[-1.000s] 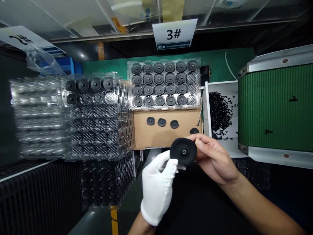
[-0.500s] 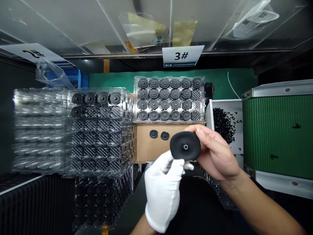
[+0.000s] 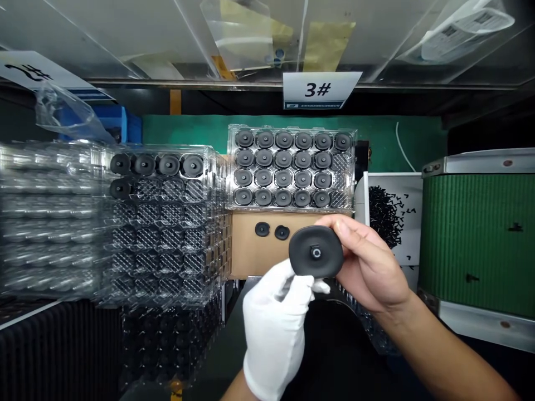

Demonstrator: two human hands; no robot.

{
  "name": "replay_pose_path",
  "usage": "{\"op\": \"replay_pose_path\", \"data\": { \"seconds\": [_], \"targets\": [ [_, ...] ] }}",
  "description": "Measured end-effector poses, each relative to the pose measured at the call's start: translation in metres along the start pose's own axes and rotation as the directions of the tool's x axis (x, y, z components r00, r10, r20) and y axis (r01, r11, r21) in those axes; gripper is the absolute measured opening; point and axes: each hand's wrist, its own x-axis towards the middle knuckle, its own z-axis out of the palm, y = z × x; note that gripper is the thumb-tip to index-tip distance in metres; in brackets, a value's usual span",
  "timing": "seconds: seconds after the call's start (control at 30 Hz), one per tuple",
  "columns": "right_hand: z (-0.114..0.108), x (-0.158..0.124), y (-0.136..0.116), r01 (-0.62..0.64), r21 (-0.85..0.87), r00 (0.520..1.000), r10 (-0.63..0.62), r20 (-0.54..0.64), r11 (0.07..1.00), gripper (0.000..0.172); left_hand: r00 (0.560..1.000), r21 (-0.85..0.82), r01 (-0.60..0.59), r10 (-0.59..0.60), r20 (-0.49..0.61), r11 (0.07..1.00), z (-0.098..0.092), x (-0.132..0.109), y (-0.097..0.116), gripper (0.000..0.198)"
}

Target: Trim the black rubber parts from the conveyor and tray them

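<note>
A round black disc (image 3: 316, 239), slightly dished, with a small raised hub and a pale ring at its centre, is held up close to the camera. My left hand (image 3: 276, 326), in a white glove, pinches its lower left edge. The bare fingers of my right hand (image 3: 370, 262) grip its right edge, thumb on the front face. Beyond my hands, two smaller-looking black discs (image 3: 262, 229) lie on brown cardboard (image 3: 246, 259). Behind them, a clear plastic tray (image 3: 340, 179) carries rows of similar discs, with several pockets in its right column unfilled.
On the left stand tall stacks of clear trays (image 3: 167, 245), the top one partly filled. A white box (image 3: 412, 223) of small black parts sits at right, beside a green ribbed conveyor belt (image 3: 480, 223) with two small parts on it. A 3# sign (image 3: 321, 90) hangs behind.
The view has shifted slightly, so the surroundings look larger and spread outward. Both hands keep the same hold on the disc, which has hardly moved.
</note>
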Motion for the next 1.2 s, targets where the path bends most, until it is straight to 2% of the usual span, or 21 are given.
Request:
{"op": "replay_pose_path", "data": {
  "seconds": [0.33,0.8,1.2],
  "targets": [
    [-0.002,-0.001,0.000,0.019,0.018,0.999,-0.020,0.047,1.000,0.021,0.999,0.026,0.005,-0.004,-0.040,1.000,0.001,-0.001,-0.001,0.017],
    [-0.011,-0.015,0.008,0.009,0.067,0.999,-0.012,0.049,0.998,0.021,0.998,0.014,-0.003,0.004,-0.059,1.000,0.002,-0.012,-0.012,0.019],
    [-0.021,-0.033,0.025,0.006,0.073,0.999,-0.009,0.039,0.997,0.019,0.994,0.023,-0.091,0.092,-0.066,0.996,-0.001,-0.020,-0.027,0.025]
  ]
}}
